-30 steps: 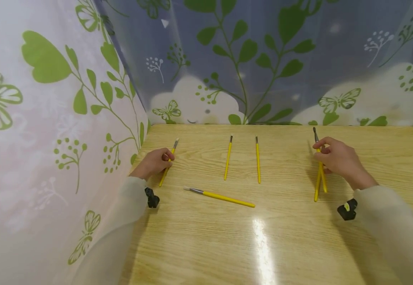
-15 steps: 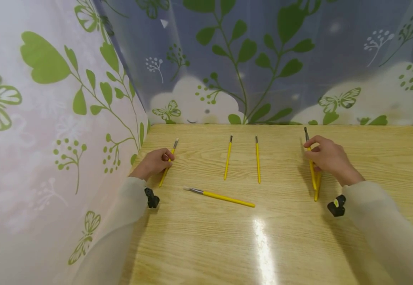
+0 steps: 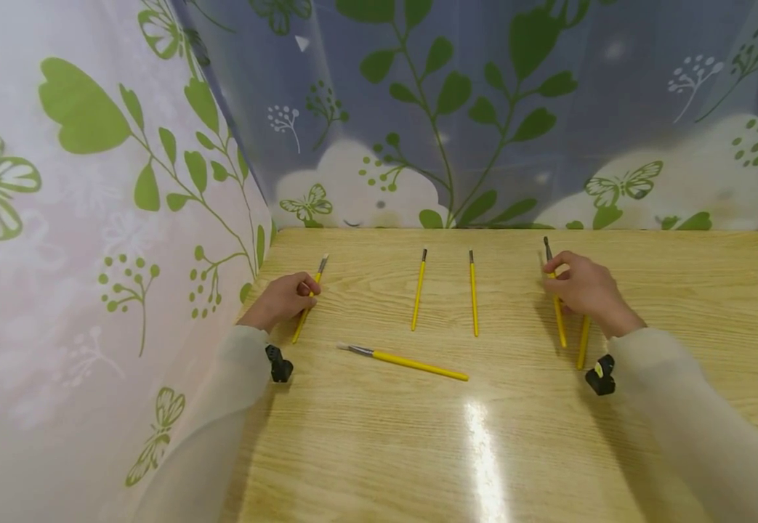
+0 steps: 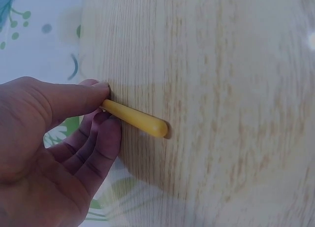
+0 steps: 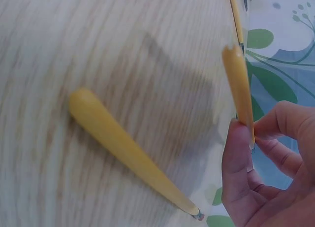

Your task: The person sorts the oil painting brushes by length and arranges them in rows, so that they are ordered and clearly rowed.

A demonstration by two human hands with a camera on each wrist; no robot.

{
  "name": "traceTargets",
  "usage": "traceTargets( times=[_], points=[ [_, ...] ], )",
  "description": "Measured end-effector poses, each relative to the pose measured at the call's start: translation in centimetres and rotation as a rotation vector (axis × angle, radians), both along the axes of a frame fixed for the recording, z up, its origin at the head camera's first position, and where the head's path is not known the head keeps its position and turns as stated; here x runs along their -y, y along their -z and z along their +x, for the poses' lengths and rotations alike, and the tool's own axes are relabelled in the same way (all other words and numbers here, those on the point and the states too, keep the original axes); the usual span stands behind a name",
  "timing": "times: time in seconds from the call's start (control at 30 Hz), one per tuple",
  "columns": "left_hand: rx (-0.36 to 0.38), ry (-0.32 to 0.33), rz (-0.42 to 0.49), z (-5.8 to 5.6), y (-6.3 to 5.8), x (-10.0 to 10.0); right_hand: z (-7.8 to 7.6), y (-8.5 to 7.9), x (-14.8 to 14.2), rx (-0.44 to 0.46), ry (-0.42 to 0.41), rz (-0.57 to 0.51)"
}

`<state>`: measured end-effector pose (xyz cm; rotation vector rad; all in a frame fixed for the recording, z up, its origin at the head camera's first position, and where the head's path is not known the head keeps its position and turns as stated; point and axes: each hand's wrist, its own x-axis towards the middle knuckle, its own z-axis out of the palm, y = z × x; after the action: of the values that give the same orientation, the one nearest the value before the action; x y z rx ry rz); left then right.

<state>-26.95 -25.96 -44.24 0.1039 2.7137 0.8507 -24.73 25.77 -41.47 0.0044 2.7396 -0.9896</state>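
At the table's left side my left hand (image 3: 285, 296) pinches a yellow-handled paintbrush (image 3: 300, 325) with a pale tip pointing away. In the left wrist view its rounded handle end (image 4: 142, 122) pokes out between thumb and fingers, close to the wood. On the right, my right hand (image 3: 584, 287) pinches a dark-tipped paintbrush (image 3: 559, 319) by its upper part. The right wrist view shows that brush's handle (image 5: 238, 81) raised off the table. Another yellow paintbrush (image 3: 584, 343) lies under my right hand, its upper part hidden in the head view.
Two thin paintbrushes, one left (image 3: 419, 294) and one right (image 3: 474, 298), lie side by side mid-table. A larger paintbrush (image 3: 418, 365) lies crosswise nearer me. Printed fabric stands along the wooden table's (image 3: 365, 450) back and left sides.
My right hand has moved left with its paintbrush, away from the one lying beneath, so their handles no longer cross. My left hand and the other brushes have stayed put.
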Motion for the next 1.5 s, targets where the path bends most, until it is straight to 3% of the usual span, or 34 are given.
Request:
traceTargets(
  times=[0.53,1.5],
  points=[
    [0.013,0.009,0.012,0.1,-0.3,0.1,-0.2,1.9,0.8,-0.067,-0.060,0.070],
    [0.024,-0.005,0.032,0.0,0.1,0.1,0.5,0.8,0.2,-0.075,-0.002,0.063]
  ],
)
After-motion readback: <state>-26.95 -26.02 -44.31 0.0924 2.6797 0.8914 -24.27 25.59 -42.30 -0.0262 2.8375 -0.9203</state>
